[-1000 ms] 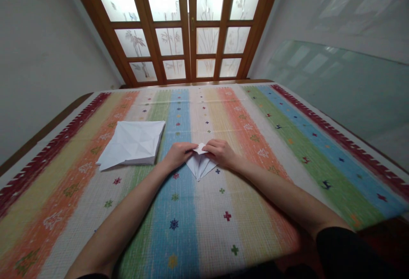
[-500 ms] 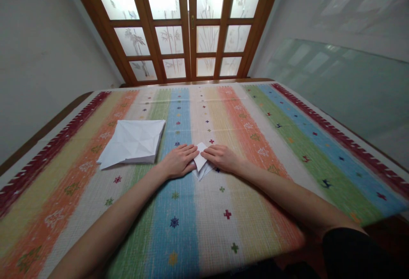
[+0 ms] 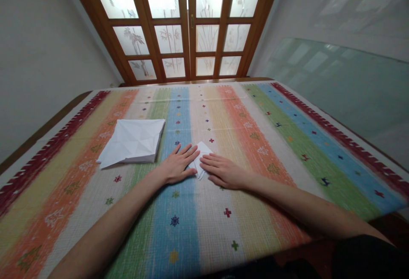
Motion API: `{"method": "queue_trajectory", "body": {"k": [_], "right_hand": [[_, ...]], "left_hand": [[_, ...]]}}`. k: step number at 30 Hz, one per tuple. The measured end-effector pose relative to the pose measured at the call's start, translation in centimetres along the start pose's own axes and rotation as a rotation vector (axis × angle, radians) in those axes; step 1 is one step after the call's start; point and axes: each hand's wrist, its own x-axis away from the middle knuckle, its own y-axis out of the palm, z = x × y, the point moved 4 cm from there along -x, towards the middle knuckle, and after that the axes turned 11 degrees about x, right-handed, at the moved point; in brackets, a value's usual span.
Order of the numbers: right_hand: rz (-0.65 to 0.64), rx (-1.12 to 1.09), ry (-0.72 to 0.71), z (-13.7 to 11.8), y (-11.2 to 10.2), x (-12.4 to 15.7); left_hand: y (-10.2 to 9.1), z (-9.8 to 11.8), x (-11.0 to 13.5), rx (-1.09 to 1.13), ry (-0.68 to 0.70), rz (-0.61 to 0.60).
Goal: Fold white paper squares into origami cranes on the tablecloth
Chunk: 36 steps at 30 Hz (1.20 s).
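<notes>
A small folded white paper piece (image 3: 202, 149) lies on the striped tablecloth (image 3: 255, 142) near the table's middle. My left hand (image 3: 177, 165) lies flat on its left part with fingers stretched out. My right hand (image 3: 223, 171) lies flat on its right and lower part, fingers also extended. Most of the paper is hidden under both palms; only its far tip and a strip between the hands show.
A stack of creased white paper sheets (image 3: 133, 142) rests to the left of my hands. A wooden door with frosted glass panes (image 3: 188, 23) stands beyond the table's far edge. A glass panel (image 3: 345, 87) leans along the right wall.
Both hands went from pinching the paper's top to lying flat on it. They slid toward me over the fold, covering more of the paper.
</notes>
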Motion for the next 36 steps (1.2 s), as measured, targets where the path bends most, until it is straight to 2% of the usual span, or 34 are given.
{"method": "queue_trajectory", "body": {"k": [2, 5, 8, 15, 20, 29, 33, 36], "right_hand": [[0.060, -0.052, 0.087, 0.2, -0.3, 0.9], [0.237, -0.057, 0.232, 1.2, -1.0, 2.1], [0.299, -0.006, 0.171, 1.2, -1.3, 2.6], [0.159, 0.021, -0.007, 0.0, -0.9, 1.1], [0.034, -0.021, -0.024, 0.0, -0.6, 0.5], [-0.181, -0.024, 0.124, -1.8, -0.2, 0.8], [-0.205, -0.019, 0.250, -2.9, 0.0, 0.8], [-0.191, -0.040, 0.277, -3.1, -0.1, 0.9]], "left_hand": [[0.1, -0.1, 0.1, 0.013, 0.007, 0.018], [0.1, -0.3, 0.1, 0.053, 0.023, 0.051], [0.1, -0.4, 0.1, 0.100, 0.040, 0.082], [-0.4, 0.1, 0.0, 0.063, 0.084, 0.129], [-0.7, 0.7, -0.3, -0.023, 0.133, 0.116], [0.1, 0.0, -0.8, 0.006, 0.124, 0.030], [0.1, 0.0, -0.8, -0.003, 0.114, 0.010], [0.1, 0.1, -0.8, -0.008, 0.095, 0.007]]}}
